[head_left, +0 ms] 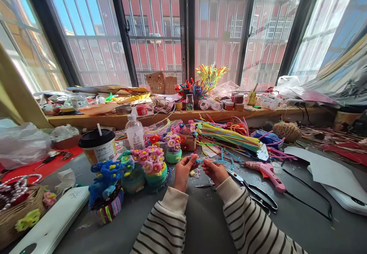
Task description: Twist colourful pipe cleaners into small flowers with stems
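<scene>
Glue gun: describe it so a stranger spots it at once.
Start at the grey table below the window and find the person's right hand. To the right of that hand, just beyond the black-handled scissors, lies the glue gun. Its solid pink, pistol-shaped body sets it apart from the scissors and the white sheet farther right.

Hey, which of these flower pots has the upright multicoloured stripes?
The front pot, holding deep blue flowers. The mostly green pots farther back, holding pink flowers, show no upright stripes.
</scene>
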`<action>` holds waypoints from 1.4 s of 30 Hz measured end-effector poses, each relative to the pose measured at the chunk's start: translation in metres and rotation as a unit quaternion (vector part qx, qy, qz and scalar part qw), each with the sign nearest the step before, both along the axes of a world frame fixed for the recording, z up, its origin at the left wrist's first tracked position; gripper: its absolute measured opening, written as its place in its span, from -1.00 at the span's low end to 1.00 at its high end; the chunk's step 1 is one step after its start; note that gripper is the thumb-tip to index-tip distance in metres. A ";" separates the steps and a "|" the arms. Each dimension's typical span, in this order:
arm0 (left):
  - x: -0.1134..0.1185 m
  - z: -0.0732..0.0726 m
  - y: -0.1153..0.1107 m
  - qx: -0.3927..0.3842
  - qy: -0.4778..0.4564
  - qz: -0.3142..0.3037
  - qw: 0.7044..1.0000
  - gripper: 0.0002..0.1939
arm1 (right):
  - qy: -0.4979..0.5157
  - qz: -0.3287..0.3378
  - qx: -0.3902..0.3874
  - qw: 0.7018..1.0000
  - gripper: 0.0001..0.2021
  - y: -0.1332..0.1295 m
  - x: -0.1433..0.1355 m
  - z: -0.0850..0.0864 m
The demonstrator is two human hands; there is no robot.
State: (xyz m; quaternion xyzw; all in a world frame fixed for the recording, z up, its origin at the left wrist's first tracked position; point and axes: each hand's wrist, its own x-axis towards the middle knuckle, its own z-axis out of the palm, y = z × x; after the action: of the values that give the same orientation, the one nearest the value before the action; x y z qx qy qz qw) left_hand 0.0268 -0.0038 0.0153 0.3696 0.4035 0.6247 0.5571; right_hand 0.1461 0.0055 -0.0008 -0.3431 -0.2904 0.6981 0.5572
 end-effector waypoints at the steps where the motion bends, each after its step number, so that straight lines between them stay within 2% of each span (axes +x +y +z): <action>1: 0.002 0.000 -0.001 -0.004 -0.030 -0.009 0.999 -0.80 | 0.001 -0.008 -0.004 1.000 -0.82 0.001 -0.001 -0.001; 5: 0.004 -0.002 -0.003 -0.009 -0.121 -0.026 0.992 -0.78 | 0.014 -0.017 0.005 1.000 -0.79 0.002 -0.003 -0.006; 8: 0.000 0.001 -0.004 -0.007 -0.136 0.002 0.991 -0.77 | 0.011 0.026 0.037 0.999 -0.74 0.001 -0.001 -0.006; 11: -0.008 0.008 -0.005 -0.012 -0.111 0.038 0.993 -0.77 | -0.014 0.061 0.065 0.996 -0.69 0.000 0.003 -0.001; 15: -0.010 0.009 -0.007 0.003 -0.005 0.007 1.000 -0.74 | -0.077 0.033 0.107 0.991 -0.67 -0.002 0.005 0.005; 17: -0.007 0.005 -0.007 0.014 0.062 -0.010 0.998 -0.70 | -0.163 0.013 0.166 0.972 -0.63 -0.004 0.003 0.006; 20: -0.001 -0.002 -0.008 0.039 0.135 -0.009 0.990 -0.70 | -0.314 -0.034 0.266 0.911 -0.64 -0.007 0.001 0.006; 22: 0.001 -0.004 -0.008 0.047 0.150 -0.005 0.988 -0.71 | -0.379 -0.069 0.304 0.872 -0.66 -0.010 0.001 0.006; 25: 0.002 -0.003 -0.010 0.040 0.139 -0.007 0.990 -0.70 | -0.429 -0.106 0.326 0.836 -0.68 -0.011 0.003 0.007; 33: 0.003 -0.007 -0.009 0.061 0.155 -0.040 0.985 -0.80 | -0.452 -0.093 0.357 0.812 -0.69 -0.010 0.007 0.010; 38: 0.006 -0.003 -0.012 0.070 0.174 -0.066 0.980 -0.76 | -0.469 -0.100 0.376 0.793 -0.72 -0.012 0.007 0.013; 42: 0.009 0.003 -0.016 0.093 0.218 -0.063 0.970 -0.67 | -0.474 -0.113 0.377 0.787 -0.72 -0.011 0.006 0.010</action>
State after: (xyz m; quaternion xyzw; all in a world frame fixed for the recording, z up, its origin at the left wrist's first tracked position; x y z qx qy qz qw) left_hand 0.0355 -0.0201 0.0182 0.5717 0.4308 0.5276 0.4574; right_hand 0.1517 -0.0057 0.0090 -0.4241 -0.7176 0.2146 0.5090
